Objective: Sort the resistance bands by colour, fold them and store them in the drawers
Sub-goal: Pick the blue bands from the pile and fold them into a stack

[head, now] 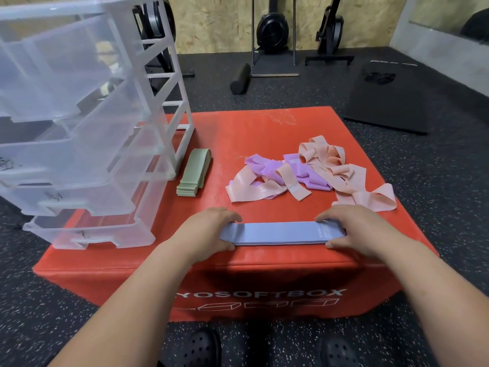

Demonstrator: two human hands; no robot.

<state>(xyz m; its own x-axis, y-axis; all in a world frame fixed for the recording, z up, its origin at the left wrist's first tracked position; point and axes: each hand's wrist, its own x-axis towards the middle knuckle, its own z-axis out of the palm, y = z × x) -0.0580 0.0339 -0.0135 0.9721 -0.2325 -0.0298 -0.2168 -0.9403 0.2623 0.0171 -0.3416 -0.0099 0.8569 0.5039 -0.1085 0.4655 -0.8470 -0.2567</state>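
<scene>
A flat stack of blue resistance bands [280, 233] lies near the front edge of the red soft box [238, 133]. My left hand [209, 231] grips its left end and my right hand [352, 229] grips its right end, thumbs in front, fingers behind. A neat stack of green bands [194, 172] rests beside the clear plastic drawer unit [87, 133], whose several drawers are pulled out. A loose tangle of purple bands [304, 172] and peach bands [341, 170] is heaped at the right of the box.
The drawer unit takes up the box's left side. Beyond it, on the speckled black floor, are a black foam roller [240, 78], a dark mat [391, 99] and gym machines against a board wall. My black clogs [203, 345] stand by the box.
</scene>
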